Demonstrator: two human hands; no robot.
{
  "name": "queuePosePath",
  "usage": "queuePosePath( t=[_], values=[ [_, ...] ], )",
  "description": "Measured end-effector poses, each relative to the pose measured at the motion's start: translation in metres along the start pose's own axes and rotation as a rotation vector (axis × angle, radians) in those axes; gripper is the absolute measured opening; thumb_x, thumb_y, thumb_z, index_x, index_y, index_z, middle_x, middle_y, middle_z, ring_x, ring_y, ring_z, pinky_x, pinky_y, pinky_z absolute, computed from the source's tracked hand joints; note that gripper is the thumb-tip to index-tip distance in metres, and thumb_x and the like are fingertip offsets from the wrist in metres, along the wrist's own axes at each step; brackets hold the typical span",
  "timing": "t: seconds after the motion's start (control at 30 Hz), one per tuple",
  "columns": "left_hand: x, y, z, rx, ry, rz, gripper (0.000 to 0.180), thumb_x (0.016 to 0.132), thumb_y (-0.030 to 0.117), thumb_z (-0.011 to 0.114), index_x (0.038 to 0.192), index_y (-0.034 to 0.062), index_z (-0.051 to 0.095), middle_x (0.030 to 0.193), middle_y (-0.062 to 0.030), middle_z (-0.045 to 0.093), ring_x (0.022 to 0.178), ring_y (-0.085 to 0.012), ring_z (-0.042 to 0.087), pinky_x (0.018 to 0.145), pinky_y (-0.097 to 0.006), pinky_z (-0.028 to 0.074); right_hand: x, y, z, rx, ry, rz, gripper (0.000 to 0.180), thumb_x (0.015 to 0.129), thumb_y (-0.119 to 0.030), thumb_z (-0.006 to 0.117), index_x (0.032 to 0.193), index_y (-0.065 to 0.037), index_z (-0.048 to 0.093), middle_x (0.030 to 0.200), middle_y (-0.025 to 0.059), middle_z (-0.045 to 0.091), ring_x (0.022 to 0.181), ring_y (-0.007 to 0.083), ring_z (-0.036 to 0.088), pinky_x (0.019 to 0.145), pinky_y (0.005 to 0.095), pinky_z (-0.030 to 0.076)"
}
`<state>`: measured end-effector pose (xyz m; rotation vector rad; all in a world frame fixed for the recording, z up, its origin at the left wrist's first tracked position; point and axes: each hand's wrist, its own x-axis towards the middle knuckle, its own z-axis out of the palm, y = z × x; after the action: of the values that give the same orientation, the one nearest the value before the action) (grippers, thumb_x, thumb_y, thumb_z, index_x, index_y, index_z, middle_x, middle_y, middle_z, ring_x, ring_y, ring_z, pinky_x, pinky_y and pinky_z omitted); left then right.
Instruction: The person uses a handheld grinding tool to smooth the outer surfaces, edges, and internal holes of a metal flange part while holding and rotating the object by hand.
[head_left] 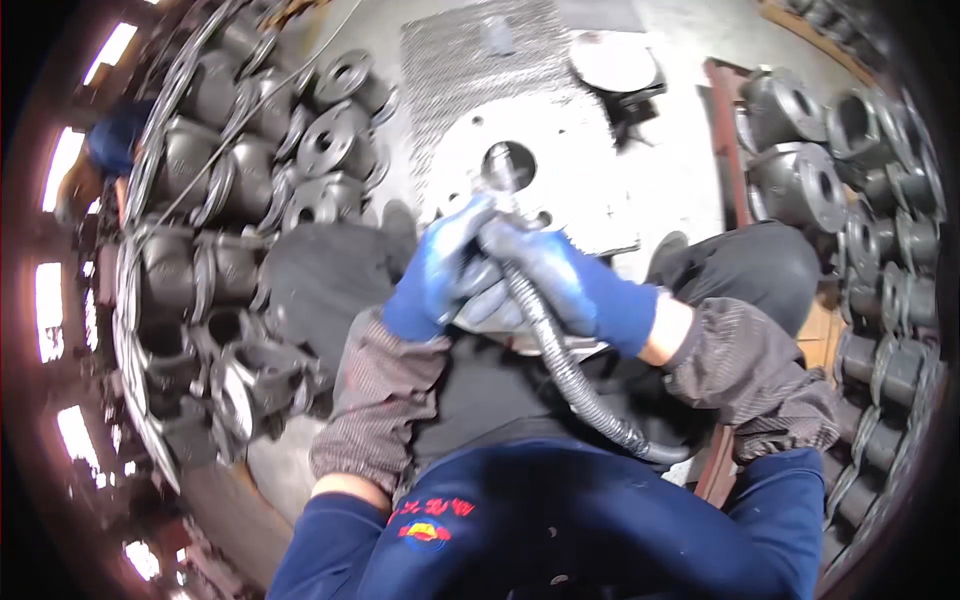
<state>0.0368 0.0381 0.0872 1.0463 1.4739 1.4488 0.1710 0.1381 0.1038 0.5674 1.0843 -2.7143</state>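
Observation:
In blue-and-grey work gloves, my left hand (447, 265) and my right hand (550, 275) are closed close together around a tool at the end of a ribbed grey hose (560, 365). The hose runs from under my right hand down across my lap. Ahead of the hands the tool's slim tip (503, 172) is smeared, over the round central hole of a pale metal plate (575, 140). Smaller holes are set around that plate. Whether the tip touches it, I cannot tell. My gloves hide most of the tool's body.
Grey flanged castings (340, 140) are stacked at the left, and more castings (800, 185) stand at the right by a red-brown metal frame (728, 150). A round pale disc (613, 62) tops a stand beyond the plate. A mesh mat (440, 60) lies beneath. Another person (115, 140) is at the far left.

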Motion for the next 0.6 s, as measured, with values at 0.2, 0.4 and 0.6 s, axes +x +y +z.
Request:
queuePosePath(
  t=[0.2, 0.4, 0.6],
  values=[
    [-0.024, 0.025, 0.012, -0.959, 0.052, -0.224, 0.043, 0.100, 0.032, 0.034, 0.112, -0.0055, 0.052, 0.114, -0.0214, 0.057, 0.109, -0.0295, 0.055, 0.099, -0.039, 0.040, -0.004, -0.023, 0.011, -0.128, -0.190, 0.209, 0.039, 0.094, -0.037, 0.050, 0.088, -0.002, 0.064, 0.067, 0.0054, 0.063, 0.049, 0.0099, 0.055, 0.042, 0.0210, 0.043],
    [-0.009, 0.035, 0.045, 0.034, 0.137, 0.184, 0.037, 0.084, 0.016, 0.051, 0.113, -0.0073, 0.055, 0.110, -0.0171, 0.061, 0.100, -0.0215, 0.058, 0.090, -0.033, 0.046, -0.017, -0.011, -0.014, -1.705, 0.489, -0.644, 0.026, 0.076, -0.035, 0.062, 0.074, -0.009, 0.065, 0.064, 0.0124, 0.062, 0.059, 0.0328, 0.062, 0.052, 0.0432, 0.049],
    [-0.054, -0.022, 0.044, 0.619, -0.028, 0.350, 0.017, 0.079, 0.013, 0.060, 0.084, -0.0038, 0.059, 0.081, -0.0077, 0.060, 0.068, -0.0160, 0.055, 0.065, -0.026, 0.046, -0.060, -0.064, -0.014, -1.625, 0.087, -0.162, 0.034, 0.081, -0.039, 0.058, 0.080, -0.005, 0.067, 0.068, 0.0126, 0.065, 0.060, 0.0254, 0.064, 0.054, 0.0369, 0.050]
  ],
)
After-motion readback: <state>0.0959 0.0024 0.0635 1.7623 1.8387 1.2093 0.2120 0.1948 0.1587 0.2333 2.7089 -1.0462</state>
